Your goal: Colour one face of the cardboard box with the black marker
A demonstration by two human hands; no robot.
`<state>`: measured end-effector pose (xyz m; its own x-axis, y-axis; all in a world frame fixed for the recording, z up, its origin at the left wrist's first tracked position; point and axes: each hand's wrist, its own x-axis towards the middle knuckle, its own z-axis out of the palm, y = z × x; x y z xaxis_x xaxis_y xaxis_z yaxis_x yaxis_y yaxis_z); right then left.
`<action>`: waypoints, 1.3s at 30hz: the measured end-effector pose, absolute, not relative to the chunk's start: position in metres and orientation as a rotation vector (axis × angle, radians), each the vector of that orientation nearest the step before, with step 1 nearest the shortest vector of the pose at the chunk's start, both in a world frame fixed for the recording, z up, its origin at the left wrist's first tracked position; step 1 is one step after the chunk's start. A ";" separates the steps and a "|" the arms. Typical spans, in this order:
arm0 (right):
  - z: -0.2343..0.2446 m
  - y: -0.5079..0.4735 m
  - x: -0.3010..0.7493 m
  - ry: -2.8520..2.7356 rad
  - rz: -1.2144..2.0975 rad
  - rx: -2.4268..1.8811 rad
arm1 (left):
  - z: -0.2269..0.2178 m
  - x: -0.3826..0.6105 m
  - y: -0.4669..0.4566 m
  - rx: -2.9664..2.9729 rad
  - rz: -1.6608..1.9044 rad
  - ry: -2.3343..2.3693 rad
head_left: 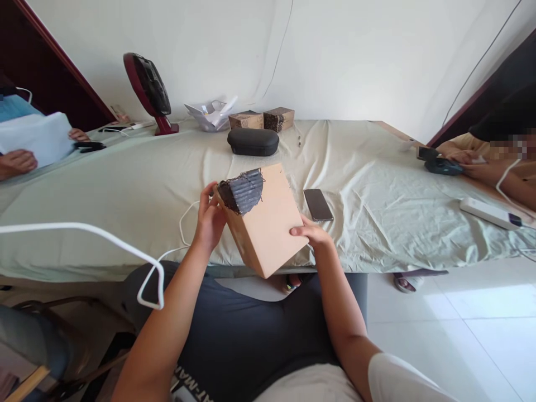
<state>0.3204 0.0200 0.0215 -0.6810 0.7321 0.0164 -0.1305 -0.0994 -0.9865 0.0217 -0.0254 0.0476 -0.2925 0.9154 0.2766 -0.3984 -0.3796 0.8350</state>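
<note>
I hold a tan cardboard box (268, 223) tilted above the near edge of the cloth-covered table (125, 201). A dark ribbed patch (243, 191) covers the box's upper left corner. My left hand (208, 219) grips the box's left side beside that patch, fingers curled on it. On the lower right edge rests my right hand (312, 233), fingers pressed against the box face. Just right of the box, a dark phone (318, 204) lies flat on the cloth.
A black oval case (253, 141), two small brown boxes (262, 119), crumpled white wrapping (211, 115) and a red fan (148, 89) sit at the far side. Other people's hands (17, 163) show at left and at right (481, 167). A white cable (104, 240) crosses near left.
</note>
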 end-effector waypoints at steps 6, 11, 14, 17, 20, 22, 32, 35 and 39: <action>0.022 0.023 0.303 -2.076 0.975 -0.734 | 0.052 0.019 -0.032 1.174 1.775 0.845; 0.012 0.022 0.293 -2.163 0.726 -0.759 | 0.059 0.010 -0.043 1.355 1.597 0.920; 0.012 0.022 0.292 -2.172 0.690 -0.757 | 0.062 0.005 -0.048 1.400 1.496 1.017; 0.012 0.026 0.295 -2.172 0.647 -0.760 | 0.065 0.006 -0.049 1.454 1.481 1.077; 0.010 0.029 0.298 -2.179 0.641 -0.759 | 0.068 0.008 -0.048 1.499 1.481 1.008; 0.008 0.030 0.299 -2.182 0.664 -0.746 | 0.070 0.009 -0.047 1.471 1.497 0.954; 0.015 0.026 0.298 -2.004 0.950 -0.708 | 0.066 0.006 -0.046 1.392 1.565 0.865; 0.014 0.020 0.290 -1.805 1.247 -0.703 | 0.058 0.001 -0.042 1.503 1.442 0.867; 0.009 0.018 0.283 -1.654 1.404 -0.726 | 0.055 0.000 -0.041 1.684 1.267 1.068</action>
<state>0.2829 0.0178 0.0086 -0.4901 0.8429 0.2219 -0.0823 0.2087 -0.9745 -0.0002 -0.0409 0.0553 0.1581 0.9281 0.3370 0.1749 -0.3622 0.9155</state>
